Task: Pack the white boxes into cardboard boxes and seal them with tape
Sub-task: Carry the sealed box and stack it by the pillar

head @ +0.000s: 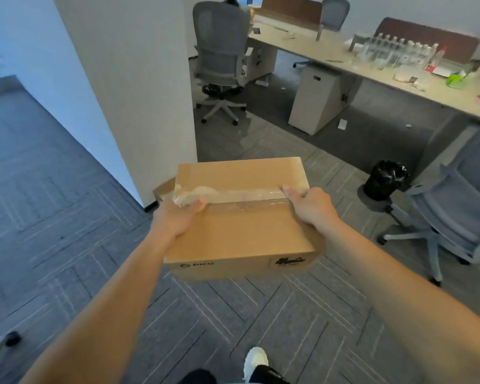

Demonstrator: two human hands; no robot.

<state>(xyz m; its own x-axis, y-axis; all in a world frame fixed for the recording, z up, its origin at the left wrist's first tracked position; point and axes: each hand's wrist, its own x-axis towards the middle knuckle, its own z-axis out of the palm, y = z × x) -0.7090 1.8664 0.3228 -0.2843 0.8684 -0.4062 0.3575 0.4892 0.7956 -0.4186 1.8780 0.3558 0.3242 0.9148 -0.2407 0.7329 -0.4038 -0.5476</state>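
A closed brown cardboard box (241,234) is held in the air over the carpet, at the middle of the head view. A strip of clear tape (233,194) runs along its top seam. My left hand (178,217) grips the box's left edge, thumb lying on the crumpled tape end. My right hand (311,206) grips the right edge, thumb pressing on the tape. The box's contents are hidden. No white boxes are visible.
A white pillar (139,92) stands just behind the box, with another cardboard piece (164,188) at its foot. A long desk (372,67) with bottles stretches at the right. Office chairs (222,56) (455,206) and a black bin (385,180) stand nearby.
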